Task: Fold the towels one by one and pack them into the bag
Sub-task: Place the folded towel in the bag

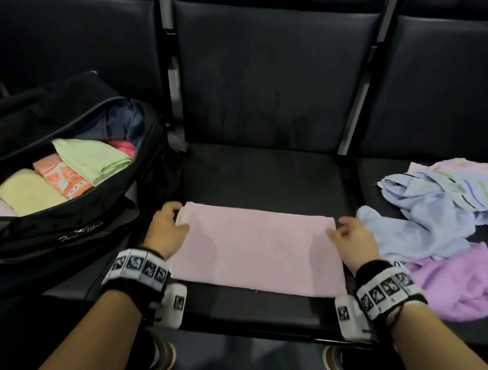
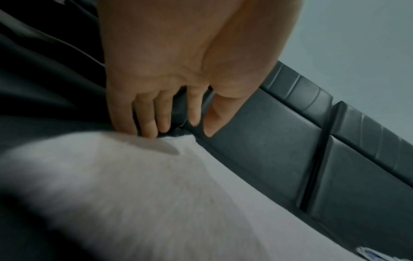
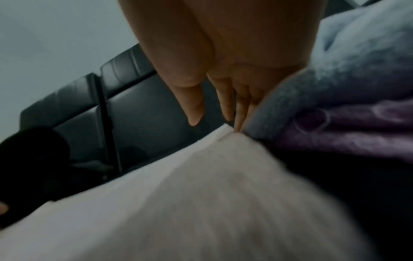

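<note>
Near edge of the middle seat (image 1: 254,311): a bare dark strip lies between the seat's front rim and the near hem of the pink towel (image 1: 260,252). Towel lies flat, folded to a rectangle, spanning nearly the full seat width; more bare seat behind it up to the backrest (image 1: 271,77).

Left hand (image 1: 167,228) at the towel's far-left corner, fingers (image 2: 145,123) curled down with tips on the cloth edge; thumb apart from them. Whether it pinches the layers or only rests on them, cannot tell. Right hand (image 1: 350,240) at the far-right corner, fingers (image 3: 230,106) held straight and close together, tips at the corner, thumb apart from them; nothing gripped as far as visible.

Right side is tight: the unfolded pile, blue towel (image 1: 423,229) over purple towel (image 1: 459,286), lies just beside the right hand. Left: open black bag (image 1: 63,227) stands beside the left hand, holding folded towels (image 1: 90,158).
</note>
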{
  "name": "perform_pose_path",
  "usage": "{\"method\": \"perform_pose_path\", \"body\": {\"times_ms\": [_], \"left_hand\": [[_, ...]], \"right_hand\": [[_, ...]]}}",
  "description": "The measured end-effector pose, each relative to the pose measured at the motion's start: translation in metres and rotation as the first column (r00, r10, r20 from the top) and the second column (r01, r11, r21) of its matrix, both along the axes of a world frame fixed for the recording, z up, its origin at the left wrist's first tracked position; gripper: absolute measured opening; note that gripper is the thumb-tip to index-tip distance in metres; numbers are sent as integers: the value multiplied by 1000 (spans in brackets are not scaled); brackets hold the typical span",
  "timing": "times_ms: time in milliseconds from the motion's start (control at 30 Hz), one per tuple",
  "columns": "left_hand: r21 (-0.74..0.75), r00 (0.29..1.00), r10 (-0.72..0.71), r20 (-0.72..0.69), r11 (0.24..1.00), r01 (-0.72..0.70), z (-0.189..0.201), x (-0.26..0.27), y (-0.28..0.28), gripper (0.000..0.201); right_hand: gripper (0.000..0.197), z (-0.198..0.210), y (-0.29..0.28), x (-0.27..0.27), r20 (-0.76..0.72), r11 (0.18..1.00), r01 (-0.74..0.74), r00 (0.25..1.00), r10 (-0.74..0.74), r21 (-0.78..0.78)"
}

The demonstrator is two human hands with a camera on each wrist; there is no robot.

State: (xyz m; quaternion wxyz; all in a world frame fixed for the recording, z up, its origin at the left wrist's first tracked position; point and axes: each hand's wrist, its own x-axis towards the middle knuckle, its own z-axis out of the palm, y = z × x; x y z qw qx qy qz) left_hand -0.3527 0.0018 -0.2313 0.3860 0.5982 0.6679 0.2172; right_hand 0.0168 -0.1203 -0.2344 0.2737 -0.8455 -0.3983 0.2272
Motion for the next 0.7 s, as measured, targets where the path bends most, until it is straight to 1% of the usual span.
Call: {"method": "perform_pose_path", "body": {"times_ms": [33,100,200,267,300,333,400,433,500,600,667,700], "left_hand": [[-31,997,-50,-53,998,48,-6,-4,-7,42],[-48,985,-114,-131,993,109,-14,-11,-19,33],[-33,972,-145,-187,989,141,-15,-14,-29,32],[-23,970,-151,-192,988,150,-15,-15,-33,32],[-23,971,-149,-188,989,147,-15,-17,-35,32],[-26,971,-146,-187,989,144,-15,-18,-37,31],[-33,969,-146,-199,989,142,-14,-20,-41,29],[-45,967,-151,-205,988,145,-13,-20,-42,28],[-83,962,-182,-205,982,168,-9,-19,-46,27],[-109,959,-205,-195,976,187,-1,-17,-49,24],[-94,970,-186,-159,981,172,4,-15,-49,21],[-76,976,-178,-127,983,169,6,-14,-49,20]], "right_hand": [[28,-8,-4,-1,47,996,-56,997,59,-66],[25,-18,-9,0,111,986,-93,988,108,-137],[34,-18,-7,-1,123,969,-92,985,122,-228],[39,-13,-5,-5,121,960,-101,983,137,-262],[36,-9,-4,-7,120,965,-97,984,130,-243],[28,-5,-5,-9,122,977,-85,986,110,-195],[10,5,-7,-12,141,997,-44,989,52,-62],[5,10,-9,-13,146,999,-29,989,31,-13],[7,21,-12,-16,119,999,-11,993,8,30],[13,32,-17,-19,30,999,-21,999,20,26],[15,41,-18,-27,-60,998,-41,997,44,48],[13,46,-17,-34,-132,996,-40,990,50,77]]}}
